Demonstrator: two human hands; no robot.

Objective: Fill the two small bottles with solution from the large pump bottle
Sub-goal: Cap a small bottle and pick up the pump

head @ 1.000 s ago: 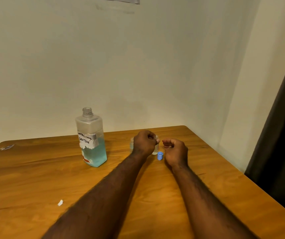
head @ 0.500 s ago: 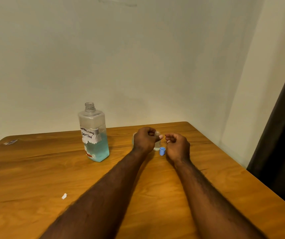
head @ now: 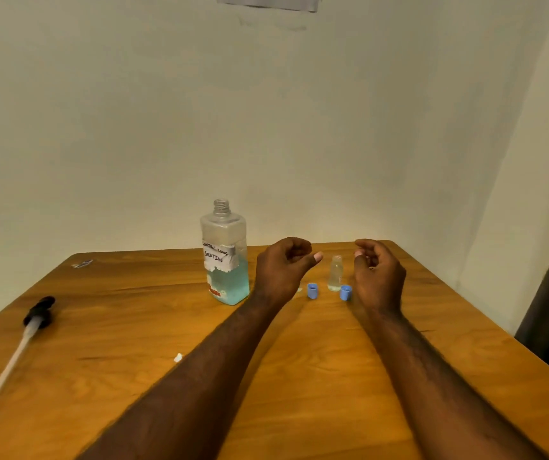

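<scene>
The large clear bottle (head: 226,260), labelled "solution" and about one third full of blue liquid, stands uncapped at the back of the wooden table (head: 299,376). One small clear bottle (head: 335,273) stands upright and uncapped between my hands. Two blue caps (head: 312,290) (head: 345,292) lie in front of it. My left hand (head: 283,272) hovers left of the small bottle with curled, parted fingers and holds nothing. My right hand (head: 377,277) hovers right of it, also empty. A second small bottle is mostly hidden behind my left hand.
The black pump head with its long white tube (head: 17,343) lies on the table at the far left. A small white scrap (head: 178,357) lies mid-table and a bit of wrapper (head: 82,263) at the back left corner. Walls close behind; a dark curtain at right.
Both hands have let go of the small bottle and moved apart. A second blue cap now lies on the table. The camera view has shifted, bringing the pump head into sight.
</scene>
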